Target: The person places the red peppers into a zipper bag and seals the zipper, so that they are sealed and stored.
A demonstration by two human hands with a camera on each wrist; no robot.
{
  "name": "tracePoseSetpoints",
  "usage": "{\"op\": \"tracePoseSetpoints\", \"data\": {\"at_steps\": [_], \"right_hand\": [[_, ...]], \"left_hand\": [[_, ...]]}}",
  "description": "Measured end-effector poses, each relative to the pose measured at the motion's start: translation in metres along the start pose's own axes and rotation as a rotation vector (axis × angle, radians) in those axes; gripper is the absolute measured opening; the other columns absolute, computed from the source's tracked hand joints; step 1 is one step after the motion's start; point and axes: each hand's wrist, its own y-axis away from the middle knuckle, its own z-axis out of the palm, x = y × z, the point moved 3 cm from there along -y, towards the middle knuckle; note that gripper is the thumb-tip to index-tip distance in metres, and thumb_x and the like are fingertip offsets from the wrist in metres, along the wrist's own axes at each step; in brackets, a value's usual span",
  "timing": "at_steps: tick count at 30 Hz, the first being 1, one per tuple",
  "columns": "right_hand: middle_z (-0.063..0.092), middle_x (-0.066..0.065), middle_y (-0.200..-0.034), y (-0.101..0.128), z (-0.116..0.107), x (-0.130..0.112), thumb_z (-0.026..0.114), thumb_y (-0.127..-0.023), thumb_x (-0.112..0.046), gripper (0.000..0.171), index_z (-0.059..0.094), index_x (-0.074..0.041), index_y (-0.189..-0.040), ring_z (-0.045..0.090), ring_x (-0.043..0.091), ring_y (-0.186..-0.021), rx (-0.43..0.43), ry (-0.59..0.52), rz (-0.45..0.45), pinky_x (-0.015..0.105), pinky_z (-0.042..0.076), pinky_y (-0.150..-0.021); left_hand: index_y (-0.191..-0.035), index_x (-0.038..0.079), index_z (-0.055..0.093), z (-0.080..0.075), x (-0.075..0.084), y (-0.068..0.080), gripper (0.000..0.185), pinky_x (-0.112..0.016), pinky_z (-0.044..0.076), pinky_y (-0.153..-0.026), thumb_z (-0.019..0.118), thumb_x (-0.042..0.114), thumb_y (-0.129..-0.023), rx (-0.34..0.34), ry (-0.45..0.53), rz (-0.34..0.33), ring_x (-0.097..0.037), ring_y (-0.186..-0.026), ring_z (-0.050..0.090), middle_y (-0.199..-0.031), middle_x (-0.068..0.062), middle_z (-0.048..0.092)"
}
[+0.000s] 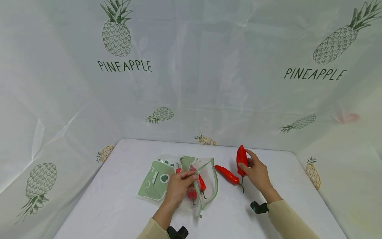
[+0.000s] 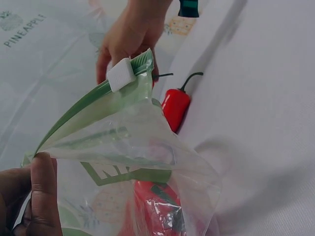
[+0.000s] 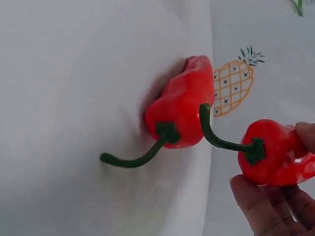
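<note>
Now the right hand (image 1: 258, 171) is gripping a red pepper (image 1: 241, 158) between thumb and curled fingers, holding it upright above the table (image 1: 119, 199) with its stem pointing down, and a second red pepper (image 1: 227, 174) is lying flat just to its left. Further left, the left hand (image 1: 178, 187) is pinching the green rim of the clear zip bag (image 1: 206, 186), holding its mouth open toward the right hand, and more red peppers are already lying inside it.

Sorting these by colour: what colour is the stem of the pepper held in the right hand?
Dark green, on a red pepper; clearest in the right wrist view.
</note>
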Motion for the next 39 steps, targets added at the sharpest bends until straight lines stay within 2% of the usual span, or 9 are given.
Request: {"op": "tracePoseSetpoints", "data": {"at_steps": [6,19,27,39], "right_hand": [[0.064,0.029,-0.133,0.003,0.001,-0.009,0.073,-0.101,-0.020,0.075,0.033,-0.013,-0.164,0.065,0.046,-0.117,0.007,-0.005,-0.023,0.051,0.066,-0.082],[0.063,0.028,-0.135,0.007,0.003,-0.021,0.073,-0.101,-0.020,0.075,0.033,-0.015,-0.164,0.065,0.045,-0.119,0.001,-0.023,-0.015,0.051,0.066,-0.082],[0.065,0.028,-0.132,0.010,0.005,-0.027,0.074,-0.100,-0.020,0.075,0.035,-0.014,-0.163,0.066,0.044,-0.117,0.002,-0.024,-0.039,0.049,0.067,-0.080],[0.067,0.027,-0.128,0.013,0.008,-0.034,0.075,-0.099,-0.020,0.074,0.036,-0.014,-0.162,0.068,0.042,-0.112,0.010,-0.020,-0.058,0.046,0.068,-0.077]], "left_hand": [[-0.122,-0.002,0.076,0.000,0.001,0.000,0.030,-0.037,0.067,-0.074,0.078,0.013,-0.096,0.002,-0.004,0.000,-0.013,-0.075,0.071,-0.104,-0.012,0.073],[-0.123,-0.001,0.076,-0.001,0.002,0.000,0.030,-0.032,0.066,-0.071,0.078,0.013,-0.097,0.004,0.000,-0.005,-0.012,-0.074,0.070,-0.107,-0.013,0.073],[-0.124,-0.001,0.076,-0.002,0.003,0.000,0.030,-0.043,0.067,-0.078,0.077,0.013,-0.098,0.003,0.002,0.007,-0.014,-0.075,0.072,-0.107,-0.014,0.073],[-0.122,0.001,0.077,-0.002,0.000,-0.003,0.029,-0.039,0.067,-0.075,0.078,0.014,-0.097,0.005,-0.006,0.005,-0.013,-0.076,0.071,-0.107,-0.013,0.074]]}}
